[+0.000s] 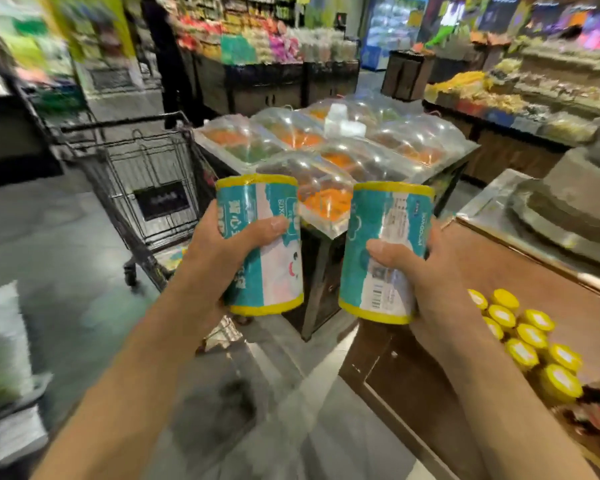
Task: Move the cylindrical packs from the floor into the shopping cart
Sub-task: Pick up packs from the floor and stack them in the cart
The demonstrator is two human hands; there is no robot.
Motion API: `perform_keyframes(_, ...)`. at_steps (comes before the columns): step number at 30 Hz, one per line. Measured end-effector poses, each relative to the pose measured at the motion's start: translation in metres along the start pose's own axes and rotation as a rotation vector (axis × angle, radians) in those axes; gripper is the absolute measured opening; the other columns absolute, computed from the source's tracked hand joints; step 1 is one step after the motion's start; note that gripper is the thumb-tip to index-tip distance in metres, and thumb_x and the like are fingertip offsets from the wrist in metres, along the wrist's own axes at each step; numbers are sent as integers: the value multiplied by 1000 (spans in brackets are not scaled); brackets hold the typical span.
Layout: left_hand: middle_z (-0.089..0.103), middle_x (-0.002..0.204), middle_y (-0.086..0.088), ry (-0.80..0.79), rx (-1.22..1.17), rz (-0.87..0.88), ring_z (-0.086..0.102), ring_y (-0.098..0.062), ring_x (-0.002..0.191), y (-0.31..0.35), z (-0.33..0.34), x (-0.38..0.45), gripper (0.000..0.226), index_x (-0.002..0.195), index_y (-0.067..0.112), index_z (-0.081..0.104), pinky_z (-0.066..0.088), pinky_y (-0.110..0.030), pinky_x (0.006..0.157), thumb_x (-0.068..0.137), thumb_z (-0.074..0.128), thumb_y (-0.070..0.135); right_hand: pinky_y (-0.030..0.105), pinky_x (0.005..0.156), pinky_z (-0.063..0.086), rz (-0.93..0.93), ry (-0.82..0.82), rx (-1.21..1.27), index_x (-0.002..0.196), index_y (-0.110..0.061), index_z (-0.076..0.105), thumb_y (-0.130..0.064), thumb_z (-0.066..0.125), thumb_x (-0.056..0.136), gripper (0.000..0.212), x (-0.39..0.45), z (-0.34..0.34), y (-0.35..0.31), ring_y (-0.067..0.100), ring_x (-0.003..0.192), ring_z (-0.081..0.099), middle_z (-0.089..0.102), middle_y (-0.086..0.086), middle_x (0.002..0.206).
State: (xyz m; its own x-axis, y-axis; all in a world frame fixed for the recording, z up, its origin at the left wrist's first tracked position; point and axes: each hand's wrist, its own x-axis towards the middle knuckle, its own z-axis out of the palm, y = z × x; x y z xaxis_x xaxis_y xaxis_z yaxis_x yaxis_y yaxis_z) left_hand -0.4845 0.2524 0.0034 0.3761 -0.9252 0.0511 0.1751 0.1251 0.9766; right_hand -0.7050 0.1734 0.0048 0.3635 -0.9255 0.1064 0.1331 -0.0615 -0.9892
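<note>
I hold two teal cylindrical packs with yellow rims upright in front of me. My left hand (219,251) grips the left pack (262,244) from its left side, thumb across the front. My right hand (423,268) grips the right pack (385,252) from its right side, thumb on the label. The wire shopping cart (142,168) stands to the left and farther away, its basket open towards me. Several more packs (530,337), seen by their yellow tops, stand clustered low at the right beside a brown counter.
A display stand with clear domed covers (343,150) over orange and green goods stands straight ahead, right of the cart. A brown counter (534,271) runs along the right. Produce shelves fill the background. Grey floor (66,271) spreads out to the left.
</note>
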Motion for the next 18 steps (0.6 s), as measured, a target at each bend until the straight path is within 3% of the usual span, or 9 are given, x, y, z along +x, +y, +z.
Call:
perform_keyframes(3,76,113,-9,80,7,0,74,-31,100,-3,-29,13,65,129,17,60,61,-49,81,70,83,34,33,71,61,17,-123,5,124,-20,57,-19,79,68,60,37,25,7,27,94,76,77,5,108)
perform_keyframes(10,77,106,-11,281,-36,4,76,-28,90,-13,-52,76,58,127,9,60,61,-36,67,74,76,24,45,81,63,48,-277,4,130,-18,56,-20,79,71,63,140,58,35,30,100,75,75,7,114)
perform_keyframes(15,77,106,-7,378,-20,1,76,-24,89,-10,-52,137,64,127,10,58,60,-33,67,70,86,21,49,82,63,122,-378,47,129,-18,56,-16,88,67,69,225,71,49,32,100,75,75,9,114)
perform_keyframes(18,78,102,-3,460,-12,-2,77,-20,85,-6,-56,169,64,124,13,58,60,-30,64,66,83,23,52,84,61,132,-427,55,131,-13,56,-19,82,67,70,270,87,57,33,99,75,75,11,114)
